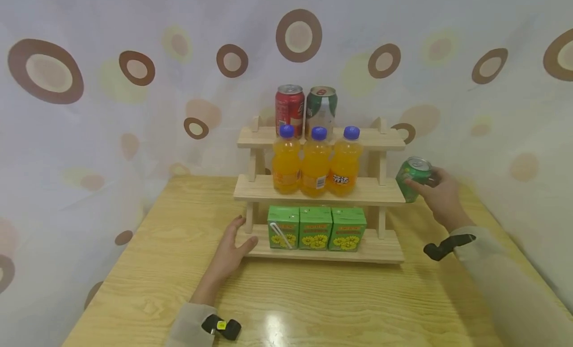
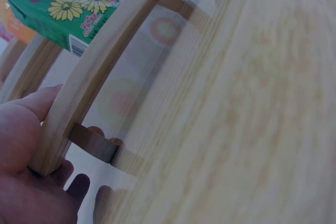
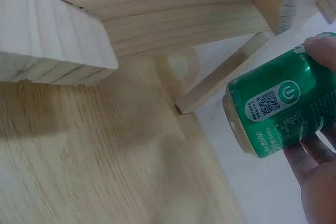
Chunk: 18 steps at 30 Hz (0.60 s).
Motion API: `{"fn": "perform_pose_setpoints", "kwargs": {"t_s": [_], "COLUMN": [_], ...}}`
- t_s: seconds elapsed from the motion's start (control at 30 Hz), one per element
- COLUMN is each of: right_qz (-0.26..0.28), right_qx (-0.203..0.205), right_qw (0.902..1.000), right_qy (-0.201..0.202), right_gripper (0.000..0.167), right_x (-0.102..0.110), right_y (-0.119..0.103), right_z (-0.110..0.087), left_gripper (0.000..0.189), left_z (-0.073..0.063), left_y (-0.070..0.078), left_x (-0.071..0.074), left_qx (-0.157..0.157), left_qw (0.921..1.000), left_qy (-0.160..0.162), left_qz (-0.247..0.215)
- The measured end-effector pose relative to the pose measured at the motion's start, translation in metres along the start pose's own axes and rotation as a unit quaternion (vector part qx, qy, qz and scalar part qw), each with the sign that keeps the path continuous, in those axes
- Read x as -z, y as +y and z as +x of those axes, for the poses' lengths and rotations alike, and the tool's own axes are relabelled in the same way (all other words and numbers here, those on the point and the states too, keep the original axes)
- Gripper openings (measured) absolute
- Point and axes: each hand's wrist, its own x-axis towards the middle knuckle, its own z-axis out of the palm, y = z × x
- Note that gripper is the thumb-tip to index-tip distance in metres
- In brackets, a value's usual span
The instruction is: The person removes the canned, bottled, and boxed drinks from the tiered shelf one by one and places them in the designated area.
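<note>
My right hand (image 1: 440, 198) holds a green drink can (image 1: 414, 178) in the air, off the right end of a three-tier wooden shelf (image 1: 385, 190). In the right wrist view the can (image 3: 283, 98) leans, thumb on one side and fingers on the other. At the left end of the bottom board, my left hand (image 1: 230, 252) grips the wood; the left wrist view has the thumb (image 2: 44, 100) above the board and fingers below it. On the top tier stand a red can (image 1: 289, 111) and a green-and-white can (image 1: 321, 108).
Orange soda bottles (image 1: 316, 160) with blue caps line the middle tier. Green drink cartons (image 1: 315, 228) sit on the bottom tier, one with a straw on its front. The shelf stands on a wooden table (image 1: 313, 302) before a patterned curtain (image 1: 170, 88).
</note>
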Motion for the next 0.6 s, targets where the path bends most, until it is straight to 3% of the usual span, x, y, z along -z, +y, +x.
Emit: {"fn": "perform_pose_setpoints", "kwargs": {"t_s": [0.17,0.4,0.6], "right_qz": [0.019,0.003,0.003], "right_qx": [0.000,0.019,0.027], "right_qw": [0.9998,0.9998,0.9996], "right_qy": [-0.008,-0.009,-0.012], "right_gripper": [0.092,0.085,0.078], "right_x": [-0.010,-0.018,-0.022], "right_y": [0.003,0.015,0.022], "right_z": [0.005,0.012,0.017], "left_gripper": [0.075,0.073,0.070], "left_z": [-0.002,-0.003,-0.009], "left_y": [0.001,0.004,0.023], "left_x": [0.001,0.001,0.003], "left_qx": [0.002,0.005,0.015], "left_qw": [1.0000,1.0000,0.9995], "left_qy": [-0.001,-0.001,-0.007], "left_qz": [-0.009,-0.007,-0.027]}}
